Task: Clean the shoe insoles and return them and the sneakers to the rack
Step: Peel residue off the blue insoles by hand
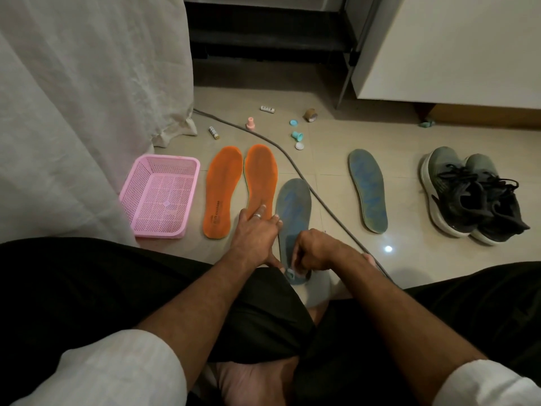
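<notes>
A grey-blue insole [293, 206] lies on the floor in front of my knees. My left hand [256, 232] rests flat on its left edge, fingers straight, a ring on one finger. My right hand [314, 253] is curled round a small white and teal cleaning tool [291, 273] pressed on the insole's heel end. A second grey-blue insole [368, 190] lies further right. Two orange insoles [222, 191] [261, 178] lie side by side to the left. A pair of grey and black sneakers [471, 197] stands at the far right.
A pink mesh basket [159, 196] sits left of the orange insoles, by a white cloth [87, 98]. A grey cable [292, 168] crosses the tile floor. Small caps, tubes and a tape roll [310, 115] are scattered behind. A white cabinet [453, 45] stands at the back right.
</notes>
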